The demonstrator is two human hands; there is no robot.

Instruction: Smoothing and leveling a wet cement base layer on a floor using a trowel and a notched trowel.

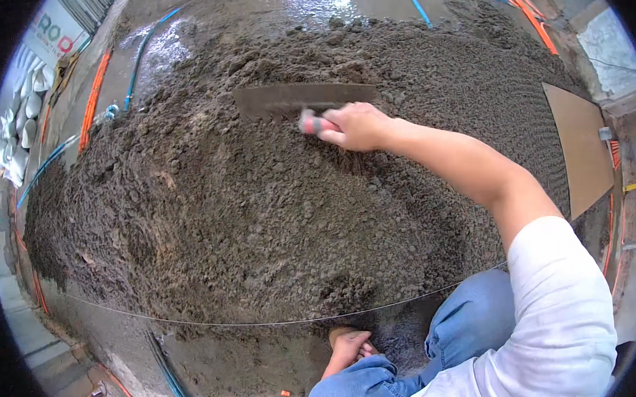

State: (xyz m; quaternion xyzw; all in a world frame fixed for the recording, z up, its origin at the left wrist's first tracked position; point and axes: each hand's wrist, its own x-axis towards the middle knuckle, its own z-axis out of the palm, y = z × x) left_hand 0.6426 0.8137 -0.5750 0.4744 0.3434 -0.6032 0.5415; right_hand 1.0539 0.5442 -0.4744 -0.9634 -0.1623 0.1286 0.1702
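Observation:
My right hand [359, 127] is wrapped round the red and grey handle of a long flat trowel [304, 96]. The trowel's mud-smeared grey blade lies against the far part of a broad bed of damp, crumbly grey-brown mortar [260, 209]. Some of the blade's near edge looks toothed, though the hand and mortar hide part of it. Low in the view, beside my bent jean-clad knees, my left hand [350, 346] is closed with curled fingers. A small brownish shape shows by its fingers, too hidden to name. A thin string line [253, 324] runs across the near mortar.
A tan board [581, 150] lies at the right edge of the mortar. Orange conduits [96, 99] and blue pipes [147, 52] run along the floor. White sacks [27, 111] are piled at far left. Wet, shiny floor [320, 2] lies beyond the mortar.

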